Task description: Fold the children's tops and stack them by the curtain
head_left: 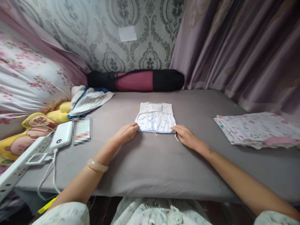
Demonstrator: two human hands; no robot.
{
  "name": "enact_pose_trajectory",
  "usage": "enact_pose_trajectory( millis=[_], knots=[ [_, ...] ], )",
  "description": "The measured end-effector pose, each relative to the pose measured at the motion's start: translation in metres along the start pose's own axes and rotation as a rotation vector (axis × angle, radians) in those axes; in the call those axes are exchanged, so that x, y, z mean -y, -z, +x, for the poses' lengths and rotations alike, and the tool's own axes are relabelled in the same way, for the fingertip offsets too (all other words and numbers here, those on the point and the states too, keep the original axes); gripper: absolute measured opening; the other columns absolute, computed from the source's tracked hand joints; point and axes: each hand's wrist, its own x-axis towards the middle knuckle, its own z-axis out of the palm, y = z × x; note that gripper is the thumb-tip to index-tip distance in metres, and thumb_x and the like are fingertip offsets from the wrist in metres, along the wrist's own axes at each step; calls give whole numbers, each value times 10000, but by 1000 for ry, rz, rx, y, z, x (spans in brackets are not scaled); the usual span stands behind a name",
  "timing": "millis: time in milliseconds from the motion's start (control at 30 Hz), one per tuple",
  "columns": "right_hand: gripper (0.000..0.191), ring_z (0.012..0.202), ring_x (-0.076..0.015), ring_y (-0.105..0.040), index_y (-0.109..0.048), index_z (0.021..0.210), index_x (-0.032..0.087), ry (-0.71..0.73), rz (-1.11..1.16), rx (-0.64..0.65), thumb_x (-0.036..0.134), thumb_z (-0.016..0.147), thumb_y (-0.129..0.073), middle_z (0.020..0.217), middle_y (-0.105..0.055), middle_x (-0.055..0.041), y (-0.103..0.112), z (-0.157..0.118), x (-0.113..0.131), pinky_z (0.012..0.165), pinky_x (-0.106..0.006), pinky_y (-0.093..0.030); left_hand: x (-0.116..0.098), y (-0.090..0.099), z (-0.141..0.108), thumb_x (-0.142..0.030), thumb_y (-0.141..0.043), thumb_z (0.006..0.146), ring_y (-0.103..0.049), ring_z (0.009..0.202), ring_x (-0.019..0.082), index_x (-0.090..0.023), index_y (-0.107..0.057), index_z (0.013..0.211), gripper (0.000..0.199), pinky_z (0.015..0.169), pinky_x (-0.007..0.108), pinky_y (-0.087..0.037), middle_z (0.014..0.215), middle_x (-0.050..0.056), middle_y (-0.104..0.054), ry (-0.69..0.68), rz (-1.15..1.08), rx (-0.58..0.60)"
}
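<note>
A small white baby shirt (161,120) with blue trim and thin white ties lies folded on the grey bed sheet (150,168). Its sleeves are laid across the upper part. At the shirt's near left corner, my left hand (128,132) pinches the edge between thumb and fingers. My right hand (186,136) grips the near right corner in the same way, with a tie hanging beside the fingers. Both palms face down, close to the sheet.
Folded patterned cloth (255,129) lies at the right. To the left are a power bank (62,134), a power strip (25,165), cables, a plush toy (28,134) and crumpled cloth (91,100). A black and maroon long bag (136,80) rests against the wall.
</note>
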Motion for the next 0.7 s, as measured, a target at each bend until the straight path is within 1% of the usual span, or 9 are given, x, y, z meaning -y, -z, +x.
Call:
enact_pose_trajectory(
  millis=[100, 233, 333, 400, 467, 533, 633, 700],
  knots=[
    [450, 1059, -226, -567, -596, 1231, 188, -1, -36, -24, 37, 878, -362, 1145, -643, -106, -2, 4, 1, 929, -385, -482, 0, -1, 1, -100, -378, 834, -614, 818, 193, -185, -588, 998, 280, 680, 286, -454, 993, 79, -619, -12, 40, -3],
    [342, 986, -229, -551, -623, 1155, 174, -13, -108, -33, 88, 911, -400, 1054, -642, -103, -2, 10, 2, 871, -356, -477, 3, -3, 2, -50, -405, 762, -594, 915, 201, -187, -564, 1067, 370, 761, 294, -475, 1036, 89, -595, -52, 32, -57],
    [289, 934, -223, -541, -654, 1076, 189, -35, -168, -28, 115, 925, -418, 985, -644, -85, 1, 15, 4, 840, -338, -459, 7, -5, 4, -63, -400, 804, -569, 985, 208, -184, -562, 1077, 339, 843, 318, -475, 1073, 104, -585, -80, 9, -131],
    [269, 924, -219, -539, -669, 1045, 196, -59, -193, -50, 126, 923, -439, 973, -648, -78, 3, 18, 5, 844, -332, -444, 9, -6, 7, -95, -405, 840, -562, 992, 215, -181, -581, 1036, 278, 867, 334, -470, 1068, 108, -596, -61, -5, -160],
    [248, 923, -215, -543, -683, 1024, 200, -92, -199, -92, 137, 910, -472, 981, -656, -74, 5, 22, 5, 852, -328, -433, 11, -6, 10, -125, -436, 845, -565, 966, 217, -183, -605, 987, 229, 867, 342, -468, 1036, 102, -615, -4, -38, -197],
    [230, 937, -214, -551, -696, 994, 203, -127, -185, -141, 144, 893, -497, 996, -667, -74, 7, 27, 4, 859, -330, -425, 14, -7, 16, -155, -481, 828, -572, 927, 210, -188, -626, 942, 187, 860, 344, -466, 993, 86, -635, 79, -120, -273],
    [212, 954, -214, -580, -699, 944, 204, -183, -102, -221, 153, 867, -509, 1016, -687, -73, 6, 38, -1, 857, -332, -427, 20, -9, 26, -232, -525, 816, -587, 875, 191, -196, -648, 892, 149, 828, 321, -471, 911, 53, -662, 212, -325, -398],
    [195, 921, -211, -607, -694, 924, 204, -219, -18, -285, 176, 850, -515, 992, -700, -70, 5, 47, -5, 826, -322, -441, 23, -10, 35, -296, -539, 819, -595, 814, 172, -197, -659, 874, 165, 777, 288, -471, 838, 28, -669, 299, -470, -447]
  ],
)
